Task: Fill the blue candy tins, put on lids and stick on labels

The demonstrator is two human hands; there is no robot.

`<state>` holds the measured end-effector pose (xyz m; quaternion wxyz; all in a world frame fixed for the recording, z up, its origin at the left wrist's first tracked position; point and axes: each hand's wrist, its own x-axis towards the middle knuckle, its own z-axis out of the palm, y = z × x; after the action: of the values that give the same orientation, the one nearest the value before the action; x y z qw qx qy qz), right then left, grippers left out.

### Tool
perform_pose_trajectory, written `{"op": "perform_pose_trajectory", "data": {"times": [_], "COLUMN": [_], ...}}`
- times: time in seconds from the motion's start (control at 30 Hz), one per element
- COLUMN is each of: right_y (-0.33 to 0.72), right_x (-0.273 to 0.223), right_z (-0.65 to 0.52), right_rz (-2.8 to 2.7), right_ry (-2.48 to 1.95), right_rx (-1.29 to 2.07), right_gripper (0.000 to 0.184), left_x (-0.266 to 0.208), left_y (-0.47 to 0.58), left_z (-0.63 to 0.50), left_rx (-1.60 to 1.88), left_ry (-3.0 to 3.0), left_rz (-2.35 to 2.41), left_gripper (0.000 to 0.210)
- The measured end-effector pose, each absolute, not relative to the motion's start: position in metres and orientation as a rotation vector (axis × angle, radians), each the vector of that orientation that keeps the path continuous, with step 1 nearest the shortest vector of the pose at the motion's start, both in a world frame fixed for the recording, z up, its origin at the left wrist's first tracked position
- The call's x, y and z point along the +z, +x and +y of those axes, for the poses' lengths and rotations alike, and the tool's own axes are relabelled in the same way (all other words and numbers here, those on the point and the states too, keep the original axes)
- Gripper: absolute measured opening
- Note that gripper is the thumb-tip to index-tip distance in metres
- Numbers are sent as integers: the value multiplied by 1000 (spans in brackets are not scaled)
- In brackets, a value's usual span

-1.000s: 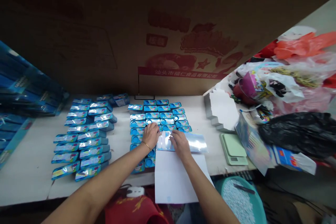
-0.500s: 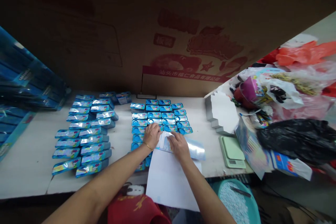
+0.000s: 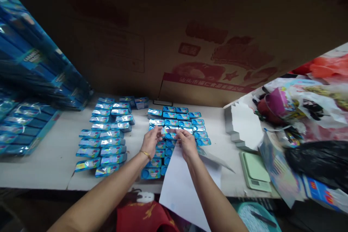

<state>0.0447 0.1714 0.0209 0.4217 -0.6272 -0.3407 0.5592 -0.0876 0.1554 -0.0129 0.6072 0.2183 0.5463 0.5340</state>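
A shiny sticker strip (image 3: 170, 129) is pinched between the left hand (image 3: 151, 139) and right hand (image 3: 186, 143), each grip clenched on an end, above the blue tins (image 3: 187, 123) on the tabletop (image 3: 54, 152).

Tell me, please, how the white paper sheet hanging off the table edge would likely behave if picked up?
The white sheet is probably floppy and light: it hangs unsupported past the table edge. It may slide easily, as only the right hand is near its top.

Red band on cardboard box (image 3: 206, 61) at far side: white Chinese line, reading roughly "汕头市福仁食品有限公司". Above it, large faded red characters and star, not legible. Blue packs (image 3: 35, 65) far left: white lettering, blurred. Small blue boxes (image 3: 179, 123) on tabletop: print too small.
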Motion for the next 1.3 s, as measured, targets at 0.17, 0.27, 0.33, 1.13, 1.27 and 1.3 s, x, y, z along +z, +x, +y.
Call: {"op": "perform_pose_trajectory", "data": {"times": [0.17,0.27,0.33,1.13,1.27,1.3], "right_y": [4,-17,-25,28,122,142], "right_x": [-3,-17,-25,24,43,39], "right_z": [171,171,170,146,156,159], "right_rz": [-1025,-1206,-1305,-2300,-2061,-2083], "right_ry": [-1661,-1724,-1762,-1594,-1828,-1918], "right_rx": [1233,1015,883,180,181,272], "right_gripper": [28,25,24,37,29,28], "left_x": [-23,-40,-51,-49,-16,-13], "left_y": [-126,-146,-154,-135,-85,-73], "left_z": [158,164,167,172,181,184], "left_rx": [1257,1276,1281,1234,985,875], "left_ry": [531,583,619,1309,1705,1759], "left_rz": [1457,1483,1516,1768,1464,1423], "left_gripper": [42,41,40,27,28,29]}}
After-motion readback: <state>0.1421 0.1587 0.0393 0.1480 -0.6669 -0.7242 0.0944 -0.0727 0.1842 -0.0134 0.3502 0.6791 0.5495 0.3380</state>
